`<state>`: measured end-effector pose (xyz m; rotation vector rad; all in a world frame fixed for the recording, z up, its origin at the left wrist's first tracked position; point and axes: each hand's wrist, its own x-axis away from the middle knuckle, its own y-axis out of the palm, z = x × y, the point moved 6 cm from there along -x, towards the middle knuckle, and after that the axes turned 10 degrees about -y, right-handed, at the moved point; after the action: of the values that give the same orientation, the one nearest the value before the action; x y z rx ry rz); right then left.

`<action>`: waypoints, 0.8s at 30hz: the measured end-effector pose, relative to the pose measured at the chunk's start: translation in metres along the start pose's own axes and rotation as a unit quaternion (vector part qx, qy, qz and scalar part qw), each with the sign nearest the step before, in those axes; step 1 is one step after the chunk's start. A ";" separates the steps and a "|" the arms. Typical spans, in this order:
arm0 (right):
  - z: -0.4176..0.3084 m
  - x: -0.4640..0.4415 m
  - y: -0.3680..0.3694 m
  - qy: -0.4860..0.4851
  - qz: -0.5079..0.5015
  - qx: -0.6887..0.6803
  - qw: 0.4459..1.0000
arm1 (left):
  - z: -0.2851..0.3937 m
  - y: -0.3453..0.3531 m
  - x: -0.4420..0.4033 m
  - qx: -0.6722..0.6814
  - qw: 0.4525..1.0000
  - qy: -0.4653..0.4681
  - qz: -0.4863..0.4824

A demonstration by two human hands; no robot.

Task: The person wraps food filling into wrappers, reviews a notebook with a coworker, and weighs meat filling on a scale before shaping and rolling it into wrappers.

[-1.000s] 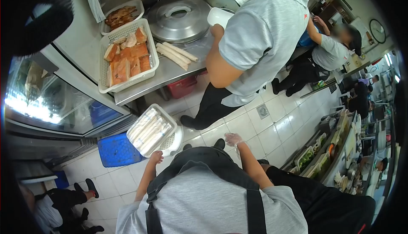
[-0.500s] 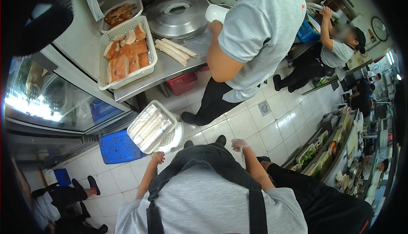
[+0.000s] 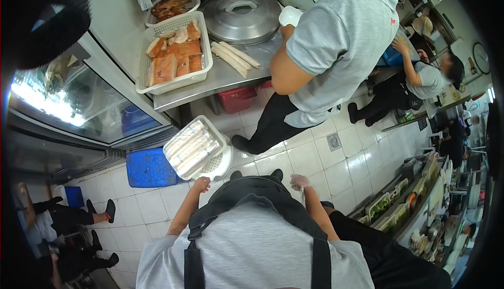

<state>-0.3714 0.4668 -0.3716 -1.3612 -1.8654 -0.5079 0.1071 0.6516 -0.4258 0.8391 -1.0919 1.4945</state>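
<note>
My left hand [image 3: 201,184] is bare, with its fingers curled; whether it holds anything is too small to tell. Just beyond it, a white tray of long wrapped white rolls [image 3: 192,147] rests on a round white perforated basket [image 3: 223,165]. My right hand [image 3: 300,182] wears a clear plastic glove, and its fingers are loosely bent in front of my body over the tiled floor. On the steel counter [image 3: 173,99] stand a white basket [image 3: 140,71] of browned meat pieces [image 3: 181,53], several pale sticks [image 3: 233,57] and a large lidded pot [image 3: 242,16].
A person in grey [image 3: 336,42] stands at the counter holding a white bowl [image 3: 290,16]. Another person [image 3: 428,79] is farther right. A blue crate [image 3: 151,168] lies on the floor at left, below a glass-door fridge [image 3: 73,97]. Food bins [image 3: 380,205] line the right.
The view has shifted, so counter and trays appear farther right and higher. The far coworker's raised arms have come down. My hands stay near my body.
</note>
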 end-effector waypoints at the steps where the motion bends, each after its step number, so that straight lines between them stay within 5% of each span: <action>1: 0.008 -0.005 -0.002 0.001 0.000 -0.026 1.000 | -0.002 0.000 0.001 -0.006 1.000 -0.004 0.002; 4: 0.009 -0.004 -0.002 -0.020 -0.021 0.006 1.000 | -0.009 0.000 -0.002 -0.019 1.000 -0.013 0.007; 8: 0.049 -0.054 -0.019 -0.155 -0.110 0.259 0.947 | -0.004 -0.005 0.008 -0.031 0.999 -0.021 0.010; 12: 0.032 -0.033 -0.019 -0.081 -0.126 0.231 0.961 | 0.000 -0.010 0.011 -0.028 0.999 -0.008 0.023; 14: 0.019 -0.030 -0.015 -0.173 -0.152 0.348 0.909 | 0.000 -0.011 0.006 -0.013 1.000 -0.005 0.023; 16: 0.010 -0.022 -0.005 -0.375 -0.184 0.557 0.718 | 0.000 -0.009 0.004 -0.002 1.000 0.002 0.021; 18: 0.026 -0.043 -0.014 -0.313 -0.182 0.385 0.849 | 0.000 -0.006 0.005 0.001 1.000 0.003 0.019; 20: 0.028 -0.049 -0.015 -0.331 -0.177 0.408 0.832 | -0.001 -0.003 0.006 -0.003 1.000 -0.002 0.015; 22: 0.001 -0.020 0.005 -0.420 -0.163 0.614 0.648 | -0.004 -0.001 0.004 -0.011 1.000 -0.001 0.020; 24: 0.013 -0.037 -0.003 -0.251 -0.130 0.373 0.884 | -0.007 0.001 0.004 -0.018 1.000 -0.001 0.021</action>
<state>-0.3727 0.4511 -0.4079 -0.7457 -2.3167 0.4758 0.1056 0.6598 -0.4253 0.7972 -1.1400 1.5059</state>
